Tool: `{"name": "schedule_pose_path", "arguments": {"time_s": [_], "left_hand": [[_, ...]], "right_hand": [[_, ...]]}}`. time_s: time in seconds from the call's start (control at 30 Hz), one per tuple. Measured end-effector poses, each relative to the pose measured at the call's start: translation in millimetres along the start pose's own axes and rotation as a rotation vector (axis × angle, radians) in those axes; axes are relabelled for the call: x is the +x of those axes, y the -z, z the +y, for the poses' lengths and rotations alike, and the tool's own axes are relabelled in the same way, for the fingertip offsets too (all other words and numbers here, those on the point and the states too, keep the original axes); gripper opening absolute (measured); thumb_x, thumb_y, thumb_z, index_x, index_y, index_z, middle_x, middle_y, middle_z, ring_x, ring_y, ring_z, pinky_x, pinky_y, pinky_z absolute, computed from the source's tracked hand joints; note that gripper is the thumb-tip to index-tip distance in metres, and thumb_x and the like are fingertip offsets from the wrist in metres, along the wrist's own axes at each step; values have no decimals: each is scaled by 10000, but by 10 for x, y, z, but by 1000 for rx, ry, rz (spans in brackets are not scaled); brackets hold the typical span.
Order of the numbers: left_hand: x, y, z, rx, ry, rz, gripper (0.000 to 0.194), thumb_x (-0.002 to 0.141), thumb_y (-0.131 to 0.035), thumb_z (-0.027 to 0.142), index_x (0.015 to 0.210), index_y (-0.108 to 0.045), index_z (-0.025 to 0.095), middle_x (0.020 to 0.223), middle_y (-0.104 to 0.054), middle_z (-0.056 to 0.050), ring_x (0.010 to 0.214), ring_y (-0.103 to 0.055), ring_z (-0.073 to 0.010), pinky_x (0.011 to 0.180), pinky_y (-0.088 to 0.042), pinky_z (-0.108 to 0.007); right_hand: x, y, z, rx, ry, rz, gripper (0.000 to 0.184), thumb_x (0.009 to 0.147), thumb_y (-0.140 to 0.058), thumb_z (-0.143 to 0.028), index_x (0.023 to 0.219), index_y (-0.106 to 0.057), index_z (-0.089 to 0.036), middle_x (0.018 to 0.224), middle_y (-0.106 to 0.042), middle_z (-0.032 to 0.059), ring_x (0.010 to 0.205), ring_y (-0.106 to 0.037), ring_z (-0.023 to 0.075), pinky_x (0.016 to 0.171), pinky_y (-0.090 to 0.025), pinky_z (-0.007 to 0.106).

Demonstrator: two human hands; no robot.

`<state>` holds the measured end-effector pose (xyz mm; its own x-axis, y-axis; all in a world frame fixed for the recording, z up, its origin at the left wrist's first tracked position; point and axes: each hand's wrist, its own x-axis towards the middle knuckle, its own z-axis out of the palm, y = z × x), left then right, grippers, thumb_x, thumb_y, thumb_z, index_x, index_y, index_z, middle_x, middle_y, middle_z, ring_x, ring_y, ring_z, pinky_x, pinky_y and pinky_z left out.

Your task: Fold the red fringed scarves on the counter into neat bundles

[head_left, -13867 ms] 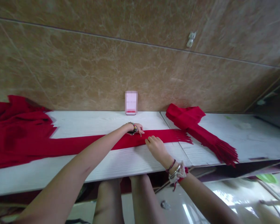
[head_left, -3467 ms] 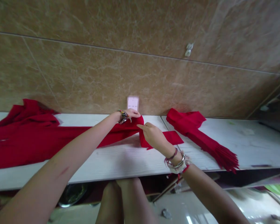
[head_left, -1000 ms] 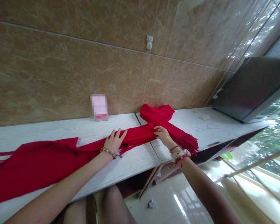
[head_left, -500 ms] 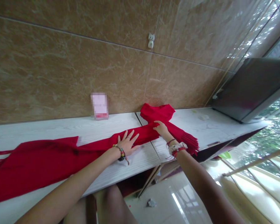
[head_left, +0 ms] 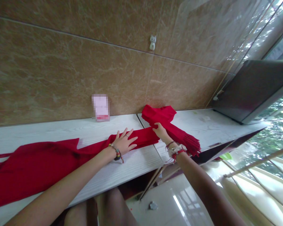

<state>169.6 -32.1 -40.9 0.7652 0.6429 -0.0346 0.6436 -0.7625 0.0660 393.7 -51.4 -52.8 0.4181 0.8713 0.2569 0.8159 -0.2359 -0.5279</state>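
Observation:
A long red scarf (head_left: 44, 163) lies along the white cabinet top, wide and fringed at the left and folded narrow toward the middle. My left hand (head_left: 123, 142) rests on the narrow part with its fingers spread. At the right end of that strip, my right hand (head_left: 160, 131) pinches the red cloth between thumb and fingers. Just beyond it is a bent red piece (head_left: 184, 136) with a fringe. My right hand covers part of where the two cross, so I cannot tell whether they are one scarf.
The white cabinet top (head_left: 61, 127) runs along a brown marbled wall. A blurred pink-and-white card (head_left: 101, 107) stands against the wall. A white cat-shaped hook (head_left: 152, 42) is fixed higher up. At the right stands a dark grey box-like appliance (head_left: 247, 91). Open shelves are below the top.
My left hand has slid a little to the left along the cloth. My right hand has shifted slightly left, drawing the strip's end with it.

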Motion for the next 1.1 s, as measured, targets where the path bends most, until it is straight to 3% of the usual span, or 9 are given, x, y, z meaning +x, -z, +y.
{"name": "schedule_pose_path", "arguments": {"time_s": [0.07, 0.2, 0.37, 0.47, 0.6, 0.83, 0.97, 1.1], "left_hand": [[62, -2, 15, 2, -16, 10, 472, 848, -341, 469, 1301, -323, 336, 1447, -99, -41, 1288, -54, -342, 962, -120, -605], [80, -101, 4, -42, -36, -78, 551, 813, -378, 512, 1325, -225, 376, 1450, -64, -32, 1275, -2, -392, 894, -173, -666], [42, -137, -3, -52, -35, -106, 552, 803, -384, 523, 1316, -224, 399, 1452, -27, -22, 1270, 12, -403, 888, -153, -677], [54, -117, 7, -59, -37, -107, 561, 798, -379, 540, 1317, -220, 398, 1452, -31, -29, 1272, 21, -397, 892, -138, -678], [43, -128, -12, -73, -36, -95, 556, 795, -385, 538, 1312, -231, 403, 1451, -42, -27, 1276, 25, -385, 899, -134, -672], [-162, -188, -153, -60, -1, -94, 587, 778, -407, 549, 1315, -234, 391, 1449, -8, -48, 1271, -28, -396, 933, -124, -633], [-222, -182, -161, -49, 12, -109, 621, 773, -398, 574, 1329, -220, 363, 1447, -11, -62, 1272, -40, -389, 964, -128, -588], [-204, -182, -129, -48, 22, -127, 632, 772, -397, 581, 1332, -191, 375, 1447, 9, -55, 1267, -14, -401, 959, -124, -597]], "right_hand": [[16, 23, -33, -5, 39, 19, 312, 771, -426, -167, 1080, -465, -186, 736, -601, 13, 658, -578, 155, 610, -464, 264], [-77, -7, -31, -110, 193, 52, 331, 754, -411, -70, 1063, -497, -152, 885, -586, 74, 803, -558, 166, 741, -451, 280], [-238, -81, -10, -216, 281, 47, 346, 773, -367, -32, 1064, -533, -118, 987, -539, 147, 904, -521, 209, 793, -443, 321], [-264, -99, -94, -314, 507, 19, 353, 798, -361, -47, 1096, -525, -140, 1106, -506, 146, 1031, -470, 213, 881, -404, 343], [-311, -149, -148, -369, 733, -144, 308, 869, -355, -189, 1132, -508, -143, 1190, -494, 135, 1136, -417, 198, 950, -357, 370], [-313, -118, -116, -512, 823, -281, 334, 889, -303, -193, 1124, -524, -108, 1270, -446, 165, 1229, -317, 251, 966, -314, 467], [-308, -154, -231, -482, 695, -200, 388, 893, -300, -241, 1242, -418, -118, 1297, -415, 168, 1221, -332, 265, 942, -334, 484], [-355, -225, -237, -548, 780, -225, 353, 891, -315, -240, 1207, -456, -175, 1330, -376, 144, 1234, -300, 291, 911, -322, 551]]}}
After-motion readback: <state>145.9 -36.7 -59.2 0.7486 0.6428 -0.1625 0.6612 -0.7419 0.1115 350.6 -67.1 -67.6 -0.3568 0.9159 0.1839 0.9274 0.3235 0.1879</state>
